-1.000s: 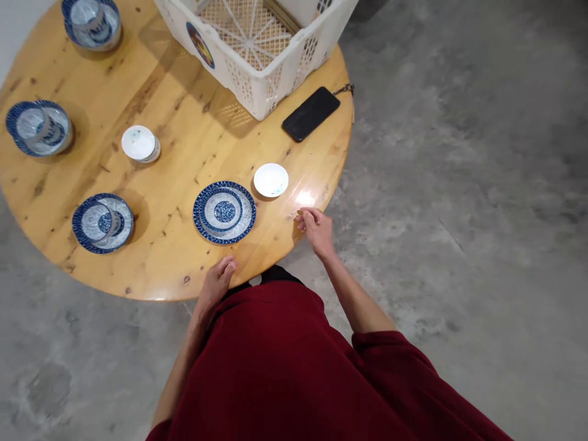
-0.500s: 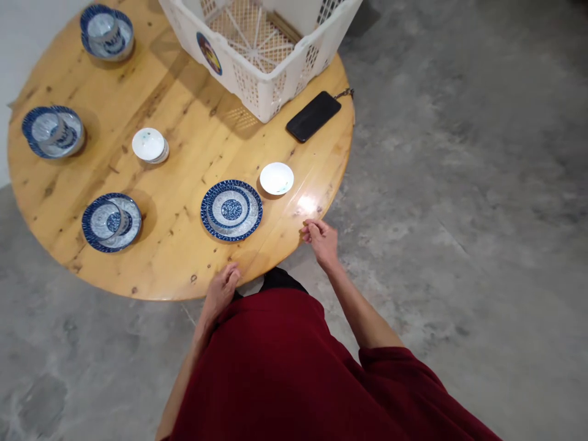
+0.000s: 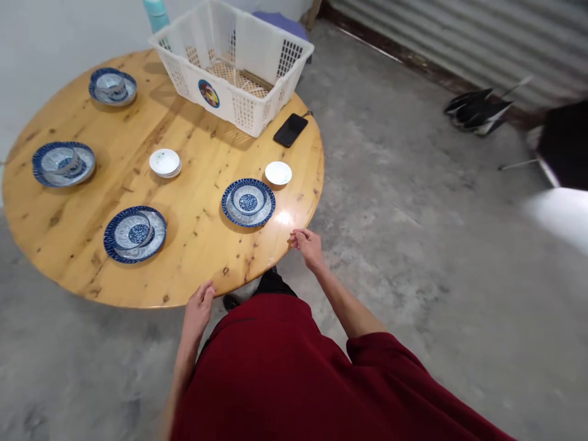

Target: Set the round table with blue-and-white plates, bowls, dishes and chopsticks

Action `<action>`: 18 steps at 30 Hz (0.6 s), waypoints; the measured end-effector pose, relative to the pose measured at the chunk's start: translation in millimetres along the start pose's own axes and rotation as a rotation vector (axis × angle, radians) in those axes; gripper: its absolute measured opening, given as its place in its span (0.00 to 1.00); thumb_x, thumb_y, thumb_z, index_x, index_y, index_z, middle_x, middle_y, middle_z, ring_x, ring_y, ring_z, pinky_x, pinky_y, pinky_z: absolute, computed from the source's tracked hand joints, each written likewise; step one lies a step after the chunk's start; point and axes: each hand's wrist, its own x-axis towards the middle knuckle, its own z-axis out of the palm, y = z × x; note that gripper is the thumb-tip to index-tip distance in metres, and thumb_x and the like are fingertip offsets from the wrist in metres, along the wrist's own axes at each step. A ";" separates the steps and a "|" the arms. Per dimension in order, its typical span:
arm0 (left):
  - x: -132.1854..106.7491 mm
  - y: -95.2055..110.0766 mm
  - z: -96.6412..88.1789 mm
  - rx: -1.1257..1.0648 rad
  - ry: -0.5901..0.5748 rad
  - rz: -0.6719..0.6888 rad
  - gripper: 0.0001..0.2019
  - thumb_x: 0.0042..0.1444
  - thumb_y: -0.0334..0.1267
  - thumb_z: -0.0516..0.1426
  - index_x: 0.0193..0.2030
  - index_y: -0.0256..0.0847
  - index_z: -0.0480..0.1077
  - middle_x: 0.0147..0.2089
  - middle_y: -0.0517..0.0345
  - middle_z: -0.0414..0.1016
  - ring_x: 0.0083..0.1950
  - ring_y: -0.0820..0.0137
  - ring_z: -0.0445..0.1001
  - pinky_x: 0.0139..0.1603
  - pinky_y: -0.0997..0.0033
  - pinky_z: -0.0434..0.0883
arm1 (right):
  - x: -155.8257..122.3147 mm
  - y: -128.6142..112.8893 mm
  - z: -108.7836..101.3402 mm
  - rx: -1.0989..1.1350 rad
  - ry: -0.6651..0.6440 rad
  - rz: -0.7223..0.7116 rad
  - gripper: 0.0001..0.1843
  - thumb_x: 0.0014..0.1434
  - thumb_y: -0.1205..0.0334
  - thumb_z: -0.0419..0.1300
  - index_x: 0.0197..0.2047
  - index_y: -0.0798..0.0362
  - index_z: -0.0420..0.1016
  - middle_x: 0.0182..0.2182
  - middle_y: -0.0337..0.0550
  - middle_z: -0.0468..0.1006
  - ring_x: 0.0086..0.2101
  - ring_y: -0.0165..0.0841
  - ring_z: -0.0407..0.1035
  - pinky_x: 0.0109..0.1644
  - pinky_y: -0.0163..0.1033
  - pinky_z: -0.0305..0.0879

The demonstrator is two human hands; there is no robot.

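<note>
My right hand [image 3: 307, 244] hangs at the near right edge of the round wooden table [image 3: 193, 184], fingers curled together with nothing seen in them. My left hand [image 3: 199, 304] rests by the table's near edge, fingers loosely bent, holding nothing. Closest to my right hand is a blue-patterned plate with a smaller dish on it [image 3: 248, 202], and a small white saucer [image 3: 278, 173] lies just beyond.
Three more blue plate sets stand at the near left [image 3: 135, 233], left [image 3: 63, 163] and far left [image 3: 113, 86]. A stack of white saucers [image 3: 165, 163], a white plastic crate [image 3: 232, 64] and a black phone [image 3: 291, 129] are on the table. Grey concrete floor lies to the right.
The view has lifted and pulled back from the table. Both hands have drawn back to the table's near edge; the left hand slid off the tabletop.
</note>
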 end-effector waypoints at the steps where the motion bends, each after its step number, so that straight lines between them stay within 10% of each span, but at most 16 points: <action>1: -0.9 -4.8 -4.2 -0.004 -0.020 -0.002 0.38 0.52 0.66 0.55 0.55 0.33 0.74 0.48 0.40 0.83 0.52 0.53 0.81 0.57 0.54 0.75 | -3.5 -0.1 0.4 0.001 0.010 -0.009 0.15 0.47 0.54 0.60 0.35 0.55 0.77 0.24 0.41 0.80 0.20 0.29 0.69 0.23 0.33 0.63; 7: -2.6 -13.4 -9.9 -0.028 -0.078 0.007 0.37 0.52 0.66 0.55 0.54 0.33 0.75 0.47 0.39 0.83 0.52 0.53 0.81 0.56 0.53 0.75 | 10.8 -13.6 0.0 -0.024 0.070 -0.037 0.11 0.49 0.60 0.59 0.36 0.55 0.76 0.24 0.40 0.79 0.21 0.28 0.69 0.23 0.32 0.64; 18: 3.9 -5.5 -24.0 -0.096 0.065 -0.085 0.37 0.49 0.67 0.58 0.51 0.34 0.75 0.49 0.39 0.83 0.51 0.53 0.82 0.55 0.53 0.76 | 124.8 -48.2 44.8 -0.020 0.130 -0.018 0.10 0.61 0.67 0.56 0.27 0.53 0.68 0.21 0.35 0.74 0.20 0.24 0.68 0.23 0.28 0.66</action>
